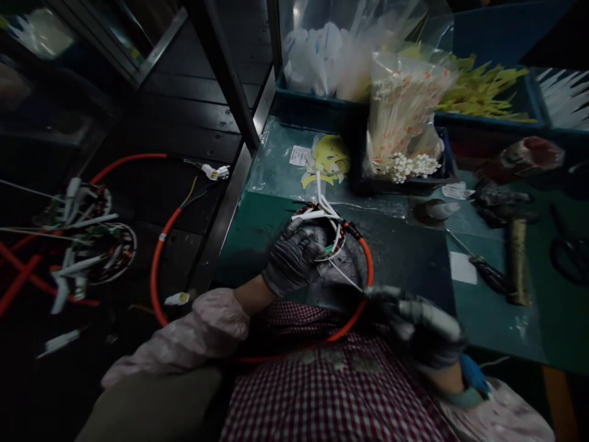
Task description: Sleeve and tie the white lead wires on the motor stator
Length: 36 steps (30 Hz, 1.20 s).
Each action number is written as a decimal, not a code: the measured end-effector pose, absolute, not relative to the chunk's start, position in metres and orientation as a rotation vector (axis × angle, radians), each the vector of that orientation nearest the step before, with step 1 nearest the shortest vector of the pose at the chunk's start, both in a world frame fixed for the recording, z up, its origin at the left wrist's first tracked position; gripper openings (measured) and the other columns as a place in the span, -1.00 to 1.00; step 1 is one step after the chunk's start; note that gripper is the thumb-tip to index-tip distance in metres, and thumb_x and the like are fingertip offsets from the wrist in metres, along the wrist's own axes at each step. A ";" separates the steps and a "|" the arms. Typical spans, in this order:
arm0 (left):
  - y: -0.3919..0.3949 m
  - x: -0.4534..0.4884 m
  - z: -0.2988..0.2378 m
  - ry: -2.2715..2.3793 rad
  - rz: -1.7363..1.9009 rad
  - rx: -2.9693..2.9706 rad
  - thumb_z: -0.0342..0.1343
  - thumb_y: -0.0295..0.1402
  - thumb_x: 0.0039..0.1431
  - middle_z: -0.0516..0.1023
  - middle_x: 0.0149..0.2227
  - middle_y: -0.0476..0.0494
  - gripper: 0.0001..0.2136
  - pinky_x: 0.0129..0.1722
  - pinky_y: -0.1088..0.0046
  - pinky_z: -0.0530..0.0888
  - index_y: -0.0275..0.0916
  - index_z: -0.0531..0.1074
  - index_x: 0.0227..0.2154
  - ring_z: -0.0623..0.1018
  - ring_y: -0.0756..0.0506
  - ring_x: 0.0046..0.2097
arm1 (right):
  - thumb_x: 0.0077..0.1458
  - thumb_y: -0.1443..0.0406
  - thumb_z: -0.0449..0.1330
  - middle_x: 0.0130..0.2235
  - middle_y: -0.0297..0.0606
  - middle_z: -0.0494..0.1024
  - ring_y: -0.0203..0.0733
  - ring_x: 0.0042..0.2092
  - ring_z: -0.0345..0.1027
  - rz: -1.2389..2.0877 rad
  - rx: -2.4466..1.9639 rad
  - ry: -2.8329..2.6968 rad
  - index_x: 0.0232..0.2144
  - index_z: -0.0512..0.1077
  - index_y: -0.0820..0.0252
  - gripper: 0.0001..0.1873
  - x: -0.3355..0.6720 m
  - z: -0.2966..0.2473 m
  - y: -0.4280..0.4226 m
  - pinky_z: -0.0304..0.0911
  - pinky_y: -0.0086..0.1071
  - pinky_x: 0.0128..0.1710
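Left hand (294, 258): gloved, clamped on the wire bundle (329, 230).
Right hand (421, 328): pinching the cable tie tail (345, 276).
Progress: tie looped, seemingly untrimmed.

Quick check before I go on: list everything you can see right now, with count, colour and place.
wire coil: one, dark with white leads, on the green bench at centre, under the left hand
orange cable: one, loops from the coil down to the left
bag of cable ties: one, white ties, in a blue bin at back
yellow ties: a heap, blue bin at back right
yellow label scraps: a few, on the bench behind the coil
hammer: one, wooden handle, right of bench
screwdriver: one, dark handle, left of the hammer
finished coils: several, blurred, far left
left hand: grey glove, on the coil
right hand: grey glove, blurred, pinching a thin white tie end
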State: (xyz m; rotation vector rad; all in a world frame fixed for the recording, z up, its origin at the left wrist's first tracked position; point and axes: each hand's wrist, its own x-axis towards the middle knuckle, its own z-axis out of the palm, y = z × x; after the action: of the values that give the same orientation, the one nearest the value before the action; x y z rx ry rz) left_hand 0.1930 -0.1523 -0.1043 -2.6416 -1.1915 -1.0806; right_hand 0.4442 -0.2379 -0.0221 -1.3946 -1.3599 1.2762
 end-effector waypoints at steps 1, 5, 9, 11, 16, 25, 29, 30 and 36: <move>-0.152 0.193 -0.105 -1.182 -1.091 -2.647 0.12 -0.08 0.44 0.66 -0.15 -0.11 -0.80 0.33 -0.07 0.59 -0.07 0.47 -0.16 0.70 -0.19 -0.04 | 0.28 -0.04 0.28 -0.57 -0.25 0.61 -0.14 -0.68 0.38 1.389 -1.394 -1.384 -0.27 0.75 0.10 -0.60 0.447 -0.022 -0.241 0.32 -0.28 -0.73; -0.151 0.191 -0.108 -1.154 -1.164 -2.665 0.15 -0.07 0.42 0.65 -0.15 -0.12 -0.79 0.39 -0.01 0.52 -0.08 0.49 -0.14 0.68 -0.18 -0.04 | 0.31 0.00 0.28 -0.24 -0.18 0.81 0.02 -0.30 0.72 1.429 -1.361 -1.555 -0.13 0.78 0.04 -0.64 0.444 -0.033 -0.236 0.66 -0.21 -0.33; -0.150 0.190 -0.106 -1.166 -1.112 -2.726 0.18 -0.08 0.42 0.69 -0.12 -0.07 -0.78 0.43 -0.06 0.48 -0.10 0.53 -0.13 0.70 -0.18 0.03 | 0.31 0.05 0.30 -0.21 -0.22 0.80 -0.04 -0.25 0.72 1.007 -1.405 -1.827 -0.10 0.74 -0.02 -0.72 0.424 -0.051 -0.202 0.65 -0.24 -0.21; -0.150 0.190 -0.103 -1.171 -1.142 -2.757 0.20 -0.10 0.41 0.73 -0.08 -0.09 -0.79 0.43 -0.09 0.47 -0.12 0.55 -0.12 0.70 -0.19 0.08 | 0.31 0.05 0.29 -0.16 -0.16 0.80 0.02 -0.17 0.72 0.868 -1.416 -1.869 -0.08 0.72 0.01 -0.71 0.417 -0.055 -0.178 0.63 -0.19 -0.13; -0.148 0.192 -0.098 -1.165 -1.260 -2.766 0.26 -0.20 0.40 0.78 -0.04 -0.10 -0.86 0.44 -0.14 0.46 -0.12 0.60 -0.12 0.73 -0.20 0.09 | 0.37 0.11 0.26 -0.16 -0.10 0.79 0.03 -0.18 0.66 0.808 -1.441 -2.197 -0.02 0.69 0.09 -0.70 0.404 -0.046 -0.131 0.49 -0.21 -0.18; -0.148 0.189 -0.097 -1.210 -1.141 -2.864 0.26 -0.21 0.40 0.75 0.05 -0.11 -0.86 0.51 -0.12 0.39 -0.09 0.62 -0.08 0.70 -0.23 0.16 | 0.33 0.05 0.30 -0.16 -0.24 0.77 -0.08 -0.18 0.63 1.412 -1.182 -1.641 -0.14 0.67 0.08 -0.72 0.408 -0.031 -0.123 0.53 -0.22 -0.13; -0.148 0.187 -0.099 -1.232 -1.094 -2.869 0.29 -0.18 0.35 0.75 0.05 -0.11 -0.83 0.52 -0.10 0.38 -0.08 0.59 -0.08 0.69 -0.23 0.16 | 0.16 0.12 0.47 -0.27 -0.27 0.75 -0.11 -0.28 0.60 1.463 -1.201 -1.700 -0.21 0.68 0.09 -0.78 0.420 -0.030 -0.125 0.52 -0.26 -0.24; -0.148 0.187 -0.099 -1.223 -1.107 -2.863 0.27 -0.17 0.37 0.75 0.04 -0.10 -0.84 0.52 -0.09 0.39 -0.08 0.59 -0.10 0.70 -0.22 0.15 | 0.13 0.15 0.48 -0.29 -0.28 0.75 -0.13 -0.31 0.58 1.406 -1.217 -1.698 -0.23 0.68 0.09 -0.80 0.421 -0.032 -0.126 0.50 -0.28 -0.27; -0.148 0.187 -0.102 -1.235 -1.014 -2.901 0.26 -0.21 0.37 0.74 0.04 -0.08 -0.90 0.52 -0.13 0.39 -0.05 0.59 -0.15 0.70 -0.22 0.13 | 0.13 0.18 0.45 -0.27 -0.26 0.77 -0.12 -0.28 0.59 1.254 -1.222 -1.670 -0.23 0.70 0.07 -0.84 0.418 -0.042 -0.132 0.52 -0.27 -0.24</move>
State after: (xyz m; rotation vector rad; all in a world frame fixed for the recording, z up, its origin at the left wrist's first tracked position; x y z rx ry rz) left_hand 0.1872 -0.1484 -0.1020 -2.9009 -1.2349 -1.0138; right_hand 0.4185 -0.1321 -0.0421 -1.2220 -1.6695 1.2540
